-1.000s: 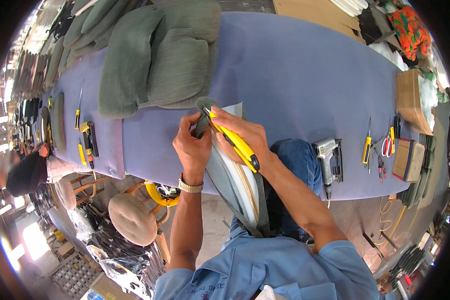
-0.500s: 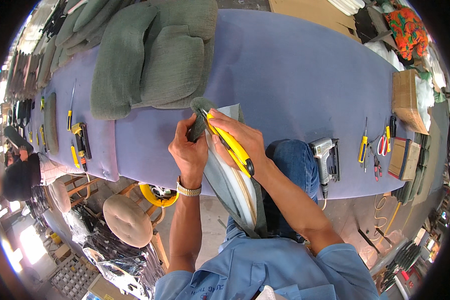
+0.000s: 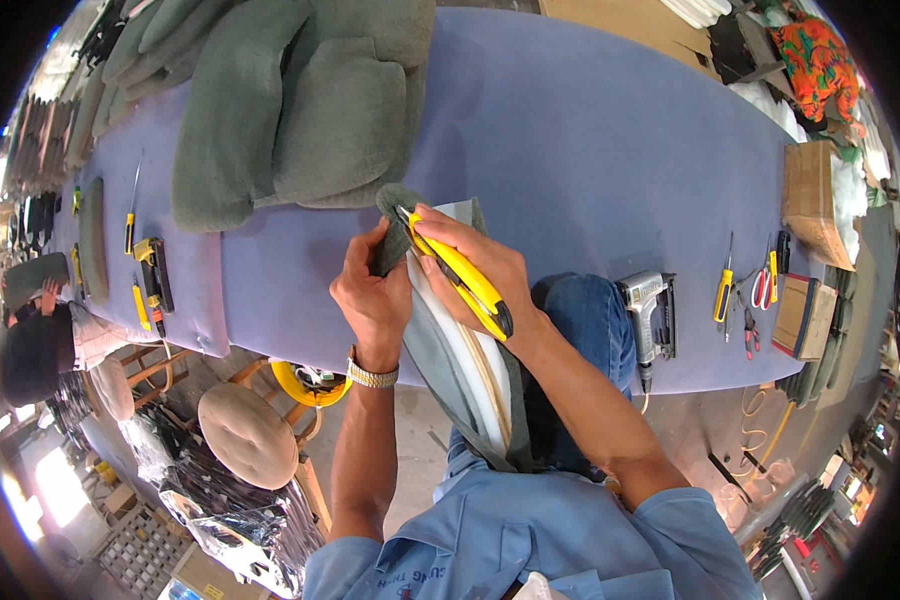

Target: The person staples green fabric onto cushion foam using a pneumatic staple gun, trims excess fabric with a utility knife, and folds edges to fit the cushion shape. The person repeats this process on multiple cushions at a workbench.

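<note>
A long cushion piece in grey-green fabric point(image 3: 435, 365), with white padding and a wooden strip showing along its open side, leans from my waist up to the table edge. At its far end my left hand point(image 3: 372, 285) pinches the fabric between thumb and fingers. My right hand point(image 3: 490, 270) is wrapped round a yellow-and-black utility knife point(image 3: 470, 285). The knife's tip rests at or just over the folded fabric, close beside my left fingers; whether it touches I cannot tell. Just beyond lie stacked grey-green cushions point(image 3: 340, 120).
On the blue-grey table point(image 3: 590, 170), a staple gun point(image 3: 650, 315) lies right of my knee. Farther right are a yellow screwdriver point(image 3: 723, 292), scissors point(image 3: 765, 285), pliers and a cardboard box point(image 3: 808, 205). Another staple gun point(image 3: 152, 270) lies left. A round stool point(image 3: 248, 435) and another person point(image 3: 40, 335) are at left.
The knife has shifted slightly up and left with my right hand and sits a little steeper. My left hand still pinches the fabric. The person at left has raised a cushion.
</note>
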Available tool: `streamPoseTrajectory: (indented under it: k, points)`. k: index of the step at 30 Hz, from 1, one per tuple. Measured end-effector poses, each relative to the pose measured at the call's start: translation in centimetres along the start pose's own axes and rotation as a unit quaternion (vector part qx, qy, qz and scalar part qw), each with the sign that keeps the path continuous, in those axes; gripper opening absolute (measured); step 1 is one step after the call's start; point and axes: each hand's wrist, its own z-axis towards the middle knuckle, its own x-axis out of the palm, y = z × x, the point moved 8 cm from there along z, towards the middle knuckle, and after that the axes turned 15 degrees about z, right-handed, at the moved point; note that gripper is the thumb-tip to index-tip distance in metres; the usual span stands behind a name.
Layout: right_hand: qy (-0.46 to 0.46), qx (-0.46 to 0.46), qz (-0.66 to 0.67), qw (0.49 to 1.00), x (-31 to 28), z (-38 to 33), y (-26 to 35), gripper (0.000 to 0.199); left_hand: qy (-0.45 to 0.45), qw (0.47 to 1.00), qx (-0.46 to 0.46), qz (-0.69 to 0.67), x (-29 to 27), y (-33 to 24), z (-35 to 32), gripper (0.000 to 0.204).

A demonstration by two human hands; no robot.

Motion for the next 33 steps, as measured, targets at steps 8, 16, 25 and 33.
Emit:
streamPoseTrajectory:
  k: [8, 16, 25, 33]
  points:
    - [0.020, 0.053, 0.054, 0.997, -0.1, 0.0, -0.7, 0.039, 0.020, 0.999, -0.047, -0.017, 0.2, 0.7, -0.2, 0.028]
    - [0.038, 0.052, 0.064, 0.996, -0.2, -0.1, -0.7, 0.036, 0.004, 0.996, -0.077, -0.047, 0.7, 1.4, -0.2, 0.020]
    - [0.029, 0.038, 0.047, 0.998, -0.2, -0.8, -0.4, 0.038, 0.006, 0.982, -0.160, -0.101, 1.1, 2.5, -0.3, 0.016]
    - [0.035, 0.014, 0.032, 0.999, -0.1, -0.5, -0.1, 0.041, 0.037, 0.980, -0.149, -0.128, 1.5, 3.4, 0.1, 0.017]
